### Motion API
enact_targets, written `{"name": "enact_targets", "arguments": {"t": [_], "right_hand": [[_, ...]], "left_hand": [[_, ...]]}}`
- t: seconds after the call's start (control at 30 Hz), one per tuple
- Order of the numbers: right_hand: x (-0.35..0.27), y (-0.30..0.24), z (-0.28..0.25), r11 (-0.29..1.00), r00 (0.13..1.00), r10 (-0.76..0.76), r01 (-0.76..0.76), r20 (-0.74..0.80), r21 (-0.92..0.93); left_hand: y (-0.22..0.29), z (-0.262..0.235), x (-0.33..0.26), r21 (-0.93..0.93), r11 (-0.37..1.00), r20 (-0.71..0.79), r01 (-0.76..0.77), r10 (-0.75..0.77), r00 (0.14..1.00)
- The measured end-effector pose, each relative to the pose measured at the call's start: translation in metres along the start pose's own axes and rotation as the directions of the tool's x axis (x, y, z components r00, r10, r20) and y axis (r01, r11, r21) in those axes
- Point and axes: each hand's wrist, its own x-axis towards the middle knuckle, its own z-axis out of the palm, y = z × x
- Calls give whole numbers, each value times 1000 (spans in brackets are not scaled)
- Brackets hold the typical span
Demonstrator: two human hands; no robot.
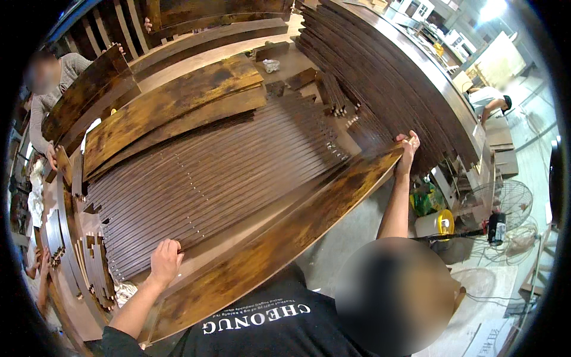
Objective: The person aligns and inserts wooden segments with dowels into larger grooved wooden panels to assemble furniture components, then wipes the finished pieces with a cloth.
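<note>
My right hand [408, 146] grips the upper right end of a long, brown-stained wooden board [270, 253]. The board slants down across the front of me toward the lower left, its mottled yellow-brown face up. My left hand [166, 260] is curled over the near edge of a wide layer of narrow dark slats [196, 190], with my forearm crossing above the board's lower end. Whatever its fingers hold is hidden. The slats lie side by side, with small pale dots in lines across them. Two wider stained boards [178, 95] rest on their far side.
A tall stack of dark boards [380, 77] stands at the right. At left a co-worker [65, 77] holds a stained board [89, 98]; another person's hand [45, 262] shows below. A fan [502, 208] and white bucket [431, 225] stand right. Someone in white [485, 101] bends farther off.
</note>
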Motion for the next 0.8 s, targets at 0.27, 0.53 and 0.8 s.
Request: {"name": "enact_targets", "arguments": {"t": [0.27, 0.53, 0.8], "right_hand": [[-2, 0, -26, 987, 987, -157, 158, -13, 19], [-6, -13, -47, 992, 992, -128, 127, -9, -7], [-9, -12, -21, 1000, 988, 1, -2, -153, -11]], "left_hand": [[7, -7, -14, -139, 990, 188, -28, 54, 981], [22, 8, -15, 210, 964, 374, -161, 73, 924], [35, -7, 14, 26, 960, 578, -278, 212, 788]]}}
